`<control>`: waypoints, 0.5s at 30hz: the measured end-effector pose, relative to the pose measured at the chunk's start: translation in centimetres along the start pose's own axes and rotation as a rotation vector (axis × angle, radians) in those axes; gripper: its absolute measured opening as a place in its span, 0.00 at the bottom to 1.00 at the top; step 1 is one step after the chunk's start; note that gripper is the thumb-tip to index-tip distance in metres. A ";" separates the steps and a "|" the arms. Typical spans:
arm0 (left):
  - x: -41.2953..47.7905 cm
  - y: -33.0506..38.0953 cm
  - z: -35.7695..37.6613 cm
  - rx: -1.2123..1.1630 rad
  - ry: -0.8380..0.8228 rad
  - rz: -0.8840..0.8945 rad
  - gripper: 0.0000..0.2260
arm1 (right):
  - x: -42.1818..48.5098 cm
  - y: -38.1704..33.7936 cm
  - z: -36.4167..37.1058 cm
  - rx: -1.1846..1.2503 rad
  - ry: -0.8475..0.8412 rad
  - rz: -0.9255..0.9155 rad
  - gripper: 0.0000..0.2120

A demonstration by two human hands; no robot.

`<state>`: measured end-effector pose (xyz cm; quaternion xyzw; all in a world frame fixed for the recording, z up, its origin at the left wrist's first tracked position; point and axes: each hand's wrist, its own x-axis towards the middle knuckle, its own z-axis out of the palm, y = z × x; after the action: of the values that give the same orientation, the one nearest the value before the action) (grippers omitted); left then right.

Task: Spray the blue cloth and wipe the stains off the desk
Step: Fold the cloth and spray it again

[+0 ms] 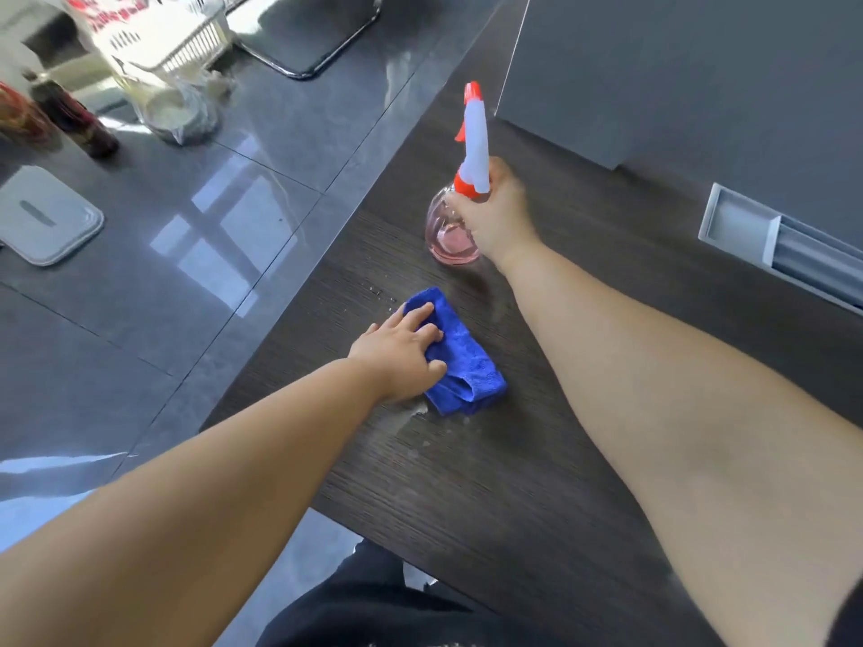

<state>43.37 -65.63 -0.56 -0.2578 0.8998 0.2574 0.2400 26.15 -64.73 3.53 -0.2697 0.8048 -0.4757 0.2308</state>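
Left hand (401,350): fingers spread, pressing blue cloth (467,366) onto desk (513,483), frame centre.
Right hand (495,217): curled round spray bottle (467,185) neck.

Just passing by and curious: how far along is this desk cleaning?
Whether the blue cloth has been sprayed cannot be told. In hand: the left hand rests on it on the desk; the right hand grips the spray bottle. Left: droplets beyond the cloth and a pale smear at its near edge need wiping.
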 end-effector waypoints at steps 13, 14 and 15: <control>0.5 -0.3 0.9 -0.065 0.028 0.005 0.26 | -2.2 1.0 -3.9 0.133 -0.054 -0.015 0.29; 0.6 -0.4 1.0 -0.073 0.039 0.001 0.28 | -2.4 0.7 -3.8 0.096 -0.087 -0.040 0.28; 0.5 -0.4 1.3 -0.070 0.049 0.000 0.30 | -2.6 0.6 -3.8 0.089 -0.103 -0.039 0.27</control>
<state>43.57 -65.31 -1.95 -0.2724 0.8958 0.2823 0.2088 25.62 -60.36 4.98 -0.2989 0.7646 -0.5009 0.2742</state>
